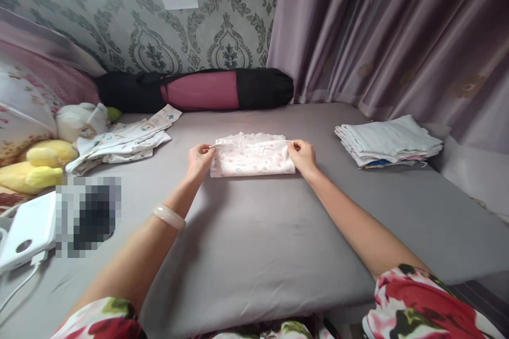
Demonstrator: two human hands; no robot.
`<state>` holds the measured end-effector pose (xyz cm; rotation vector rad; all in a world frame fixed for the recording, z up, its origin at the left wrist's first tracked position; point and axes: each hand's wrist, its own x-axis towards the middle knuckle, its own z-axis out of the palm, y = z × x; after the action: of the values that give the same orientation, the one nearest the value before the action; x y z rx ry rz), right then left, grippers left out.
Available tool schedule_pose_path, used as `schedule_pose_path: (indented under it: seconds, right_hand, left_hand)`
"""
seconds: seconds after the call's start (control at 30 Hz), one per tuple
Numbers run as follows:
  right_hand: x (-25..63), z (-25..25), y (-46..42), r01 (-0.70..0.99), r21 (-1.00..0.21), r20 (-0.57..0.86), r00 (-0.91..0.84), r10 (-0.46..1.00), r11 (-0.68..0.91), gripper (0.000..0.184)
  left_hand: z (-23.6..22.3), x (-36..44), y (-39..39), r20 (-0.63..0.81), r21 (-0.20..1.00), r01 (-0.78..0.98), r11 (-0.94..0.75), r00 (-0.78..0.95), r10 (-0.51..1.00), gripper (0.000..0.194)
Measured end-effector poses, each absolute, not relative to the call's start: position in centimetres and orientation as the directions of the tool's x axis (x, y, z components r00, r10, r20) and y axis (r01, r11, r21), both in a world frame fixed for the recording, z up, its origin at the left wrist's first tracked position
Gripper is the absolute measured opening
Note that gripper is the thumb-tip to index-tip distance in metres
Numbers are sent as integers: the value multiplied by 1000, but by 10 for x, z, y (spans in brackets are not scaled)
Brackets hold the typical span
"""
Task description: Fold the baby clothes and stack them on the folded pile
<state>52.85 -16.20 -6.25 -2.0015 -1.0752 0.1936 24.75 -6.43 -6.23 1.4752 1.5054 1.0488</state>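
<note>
A pale pink printed garment (254, 160), folded into a wide strip, lies on the grey bed sheet (254, 238) in front of me. My left hand (201, 160) pinches the left end of its upper folded edge. At the opposite end, my right hand (303, 156) grips the same edge between thumb and fingers. The edge is stretched straight between both hands, and a ruffled part of the cloth shows behind it. A pale bangle (169, 216) circles my left forearm.
Folded cloths (387, 140) form a stack at right. Loose printed clothes (123, 140) lie at left, near a yellow plush toy (43, 164). A white power bank (29, 230) with a cable sits at the near left. Along the wall rests a long black-and-maroon bag (199, 90).
</note>
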Motion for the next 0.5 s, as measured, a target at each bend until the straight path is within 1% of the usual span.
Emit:
schedule_pose_path:
  seconds: [0.1, 0.23, 0.37, 0.5]
  right_hand:
    - [525, -64, -150, 686, -614, 199, 613, 765, -390, 25]
    - [520, -66, -139, 712, -517, 152, 622, 768, -474, 28]
    - [517, -67, -132, 738, -440, 140, 620, 772, -513, 31]
    - [518, -67, -127, 787, -347, 162, 586, 794, -510, 32]
  left_hand:
    - [-74, 255, -50, 56, 865, 501, -18, -59, 997, 28]
    - [-80, 264, -37, 77, 777, 630, -6, -85, 993, 26]
    - [-82, 274, -30, 81, 696, 718, 7, -89, 993, 25]
    - [-84, 282, -24, 99, 624, 782, 3, -83, 992, 26]
